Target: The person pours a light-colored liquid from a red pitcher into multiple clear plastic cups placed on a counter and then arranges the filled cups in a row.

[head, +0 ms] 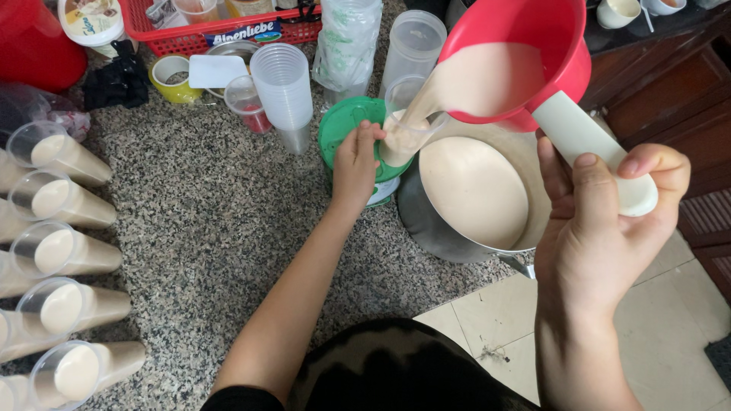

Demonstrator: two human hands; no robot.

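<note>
Red ladle (525, 61) gripped by right hand (601, 228), pouring into plastic cup (407, 125); left hand (356, 164) fingers clasp cup.

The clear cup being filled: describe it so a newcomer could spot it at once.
Start at the big steel pot of beige liquid at the counter's edge. Just to its left the left hand steadies the clear plastic cup on a green lid. Unlike the empty stacked cups nearby, it catches the stream from the red ladle.
</note>
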